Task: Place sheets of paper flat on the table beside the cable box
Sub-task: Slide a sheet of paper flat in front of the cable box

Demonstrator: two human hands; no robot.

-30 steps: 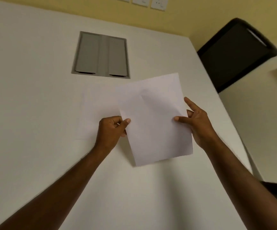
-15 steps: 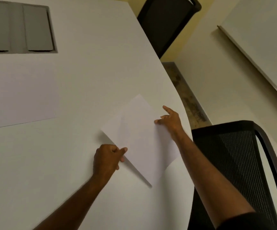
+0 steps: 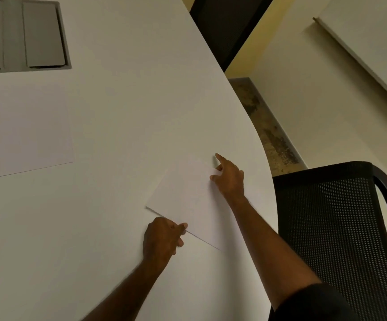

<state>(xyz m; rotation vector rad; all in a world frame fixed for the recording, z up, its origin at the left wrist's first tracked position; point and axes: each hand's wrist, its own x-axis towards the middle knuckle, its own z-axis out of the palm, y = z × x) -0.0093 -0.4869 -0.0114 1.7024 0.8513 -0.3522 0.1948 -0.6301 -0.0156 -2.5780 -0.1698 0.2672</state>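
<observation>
Sheet (image 3: 187,200) down from mid-air, now lying near flat at right counter (image 3: 127,112) edge; left hand (image 3: 162,239) pinching near edge, right hand (image 3: 228,179) fingers spread pressing far corner. Other sheet (image 3: 23,130) below cable box (image 3: 21,34); second well apart, release due

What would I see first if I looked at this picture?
First you'd see two hands setting a white sheet of paper on the big white table, near its right edge. The left hand pinches the sheet's near edge and the right hand presses its far side. Another sheet lies flat at the left, just below the grey cable box, and a black mesh chair stands at the right.
</observation>
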